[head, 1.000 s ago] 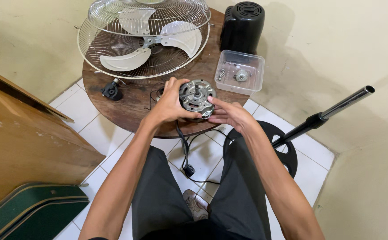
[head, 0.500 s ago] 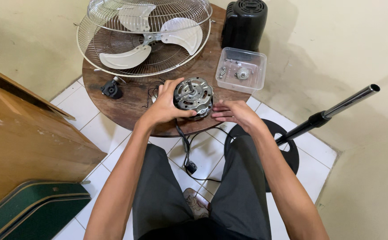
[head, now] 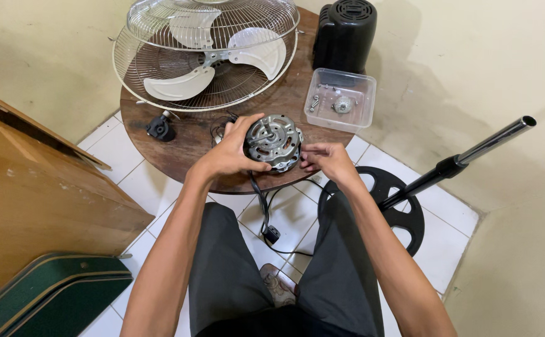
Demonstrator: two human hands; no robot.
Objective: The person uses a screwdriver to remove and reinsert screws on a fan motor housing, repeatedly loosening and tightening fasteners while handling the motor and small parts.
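- Head view: my left hand (head: 229, 156) wraps the left side of the fan motor (head: 274, 142), fingers closed around its metal housing. The motor sits on the near edge of the round wooden table (head: 191, 140), shaft pointing up.
- Head view: my right hand (head: 325, 159) touches the motor's right side with fingertips pinched at its rim; I cannot tell whether they hold a small part.
- Risk: the motor is close to the table edge; a loose left grip could let it tip off towards my lap.
- Risk: the black power cord (head: 266, 215) hangs from the motor down between my knees; snagging it with a leg would tug the motor.
- Around: fan grille with white blades (head: 207, 53) at the far side, black motor cover (head: 345, 31), clear plastic tray (head: 341, 100) of small parts just beyond my right hand, small black knob (head: 159, 128) to the left.
- Floor: fan stand pole (head: 466, 159) and base near my right knee, crowding that side.
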